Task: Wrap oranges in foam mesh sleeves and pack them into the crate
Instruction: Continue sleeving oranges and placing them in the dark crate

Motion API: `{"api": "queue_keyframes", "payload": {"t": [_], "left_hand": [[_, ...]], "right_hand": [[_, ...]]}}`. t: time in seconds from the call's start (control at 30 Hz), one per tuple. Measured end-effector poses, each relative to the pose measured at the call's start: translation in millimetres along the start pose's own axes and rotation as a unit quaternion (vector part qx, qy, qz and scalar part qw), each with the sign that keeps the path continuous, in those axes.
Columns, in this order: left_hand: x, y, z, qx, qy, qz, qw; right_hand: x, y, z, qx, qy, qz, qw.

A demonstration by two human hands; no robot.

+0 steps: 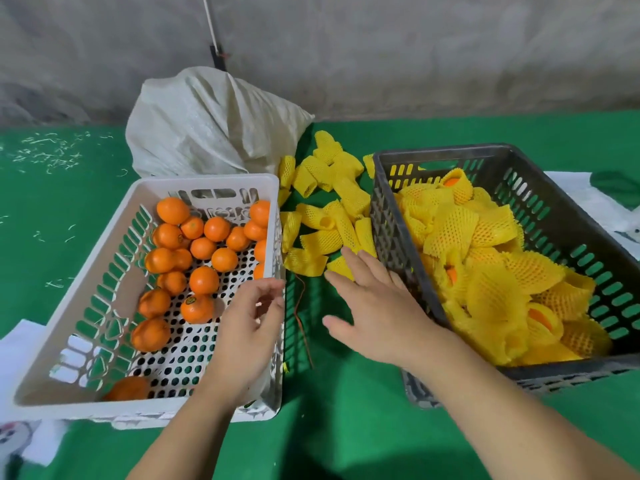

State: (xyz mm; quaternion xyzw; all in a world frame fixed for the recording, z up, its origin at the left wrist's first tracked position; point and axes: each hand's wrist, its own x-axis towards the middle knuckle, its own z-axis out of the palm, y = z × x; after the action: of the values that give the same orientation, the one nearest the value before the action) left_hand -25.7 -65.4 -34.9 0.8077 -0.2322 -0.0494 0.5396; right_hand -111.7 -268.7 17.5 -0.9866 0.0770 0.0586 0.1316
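Right hand (377, 317) flat, fingers spread, reaching toward loose yellow foam sleeves (325, 216) between crates. Left hand (247, 336) loosely curled, empty, over white crate (207, 183) of bare oranges (204, 280). Wrapped oranges (498, 271) fill dark crate (391, 216), right.

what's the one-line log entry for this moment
left hand empty over white crate | right hand open, reaching foam sleeves | dark crate holds wrapped oranges

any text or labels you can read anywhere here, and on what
No text can be read.
Small dark stickers on two oranges in the white crate: too small and blurred to read.
Moulded relief on the white crate's far wall: not legible.
Grey crate, white sack: no markings visible.
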Motion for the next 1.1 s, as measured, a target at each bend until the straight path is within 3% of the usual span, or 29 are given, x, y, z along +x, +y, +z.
{"api": "queue_keyframes", "payload": {"t": [0.1,0.23,0.47,0.57,0.63,0.7,0.73,0.83,0.93,1.0,1.1], "left_hand": [[15,-9,8,0.183,-0.098,0.090,0.974],[24,-17,12,0.200,-0.111,0.066,0.971],[24,-20,14,0.193,-0.105,0.054,0.974],[34,-26,-6,0.062,-0.143,0.022,0.987],[55,-40,-31,0.021,-0.076,-0.010,0.997],[82,-68,-54,0.110,-0.020,-0.060,0.992],[94,-84,-62,0.204,-0.043,-0.100,0.973],[100,-132,-72,0.428,-0.179,-0.235,0.854],[87,-163,-73,0.483,-0.247,-0.267,0.796],[89,-168,-76,0.518,-0.227,-0.276,0.777],[93,-173,-79,0.487,-0.220,-0.274,0.800]], "right_hand": [[67,-5,14,-0.071,-0.167,0.029,0.983],[135,19,53,-0.035,-0.297,0.124,0.946],[171,62,116,-0.129,-0.302,0.190,0.925],[176,67,125,-0.156,-0.278,0.169,0.933],[179,64,125,-0.088,-0.307,0.164,0.933],[177,59,127,-0.048,-0.347,0.157,0.924],[175,56,128,-0.038,-0.351,0.159,0.922],[169,55,127,-0.013,-0.275,0.183,0.944],[168,50,118,0.029,-0.206,0.204,0.957],[169,43,111,0.080,-0.135,0.189,0.969],[161,26,98,0.226,0.042,0.153,0.961]]}}
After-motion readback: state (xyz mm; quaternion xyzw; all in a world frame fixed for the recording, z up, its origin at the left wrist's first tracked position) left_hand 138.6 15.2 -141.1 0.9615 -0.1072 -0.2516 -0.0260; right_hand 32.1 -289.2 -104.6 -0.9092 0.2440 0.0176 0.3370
